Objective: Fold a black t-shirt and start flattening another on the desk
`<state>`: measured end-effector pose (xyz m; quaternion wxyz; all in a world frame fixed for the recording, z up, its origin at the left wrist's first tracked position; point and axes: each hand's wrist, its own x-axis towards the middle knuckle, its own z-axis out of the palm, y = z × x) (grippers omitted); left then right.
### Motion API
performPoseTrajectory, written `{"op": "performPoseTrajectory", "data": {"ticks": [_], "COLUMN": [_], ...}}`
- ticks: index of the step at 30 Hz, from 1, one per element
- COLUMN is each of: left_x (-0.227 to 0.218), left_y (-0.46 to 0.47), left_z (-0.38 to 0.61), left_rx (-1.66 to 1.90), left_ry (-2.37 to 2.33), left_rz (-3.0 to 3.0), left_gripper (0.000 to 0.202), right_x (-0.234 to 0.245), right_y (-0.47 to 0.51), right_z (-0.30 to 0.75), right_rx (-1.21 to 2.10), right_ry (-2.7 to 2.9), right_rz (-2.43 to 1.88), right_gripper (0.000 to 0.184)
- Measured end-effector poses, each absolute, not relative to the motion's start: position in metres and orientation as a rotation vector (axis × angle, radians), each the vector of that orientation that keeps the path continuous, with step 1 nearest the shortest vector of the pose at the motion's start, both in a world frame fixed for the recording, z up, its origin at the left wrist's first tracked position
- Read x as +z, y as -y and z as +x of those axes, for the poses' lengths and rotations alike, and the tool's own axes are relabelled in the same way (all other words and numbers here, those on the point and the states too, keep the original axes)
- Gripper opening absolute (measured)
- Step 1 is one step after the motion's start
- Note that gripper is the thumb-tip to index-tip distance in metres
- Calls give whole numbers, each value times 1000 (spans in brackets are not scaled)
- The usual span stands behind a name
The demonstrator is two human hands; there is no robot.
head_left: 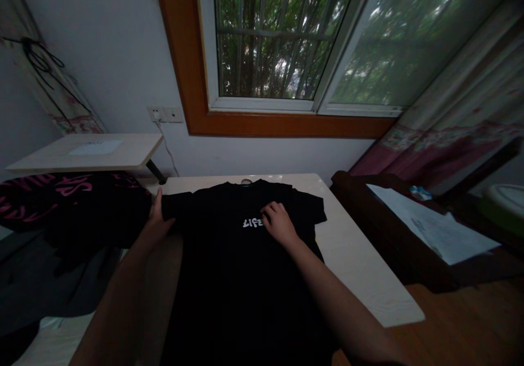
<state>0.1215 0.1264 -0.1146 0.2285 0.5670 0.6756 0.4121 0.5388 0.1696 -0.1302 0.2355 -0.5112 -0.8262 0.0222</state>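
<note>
Black T-shirt laid out on tabletop, both hands on it

Black T-shirt (241,278) spread mid tabletop (364,270), collar at the far side, body running toward the near edge. Left hand (158,221) at the end of the left-side sleeve, touching; can't tell if its grip is pinching cloth or just pressing. Right hand (280,224) palm-down on the chest, grip loose, fingers slightly bent and spread, no cloth bunched, partly covering white lettering (249,223). Left of the shirt: black garment with pink markings (76,186), dark grey garment (24,270) nearer. Pale shelf (45,159) far left, paper sheet (96,147) on top. Far wall: wall socket (164,114), window (270,43) with brown frame. Right: white papers (434,226) on a dark brown surface, patterned curtain (446,120) behind.
</note>
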Motion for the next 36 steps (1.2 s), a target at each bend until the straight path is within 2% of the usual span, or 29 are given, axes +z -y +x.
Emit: {"op": "performPoseTrajectory", "data": {"ticks": [6, 10, 15, 19, 23, 31, 36], "left_x": [-118, -101, -76, -86, -113, -141, -146], "left_y": [-109, -96, -99, -126, -153, -194, -203], "left_z": [129, 139, 150, 165, 183, 172, 158], "left_rx": [604, 269, 274, 392, 337, 136, 147], "left_ry": [-2258, -2403, -2505, -2139, -1949, -2358, -2388], "left_rz": [1592, 1615, 1898, 2279, 2328, 2017, 2049], "left_gripper": [87, 66, 45, 42, 41, 59, 60], "right_x": [-131, -130, -130, -131, -131, -132, -132], "right_y": [-170, -169, -170, -170, -170, -172, -184], "right_z": [539, 539, 539, 539, 539, 539, 541], "right_rx": [56, 56, 56, 68, 60, 100, 117], "right_ry": [2264, 2264, 2263, 2259, 2265, 2279, 2277], "right_rz": [-1397, -1399, -1399, -1412, -1412, -1456, -1474], "right_gripper": [15, 15, 15, 15, 15, 18, 25]}}
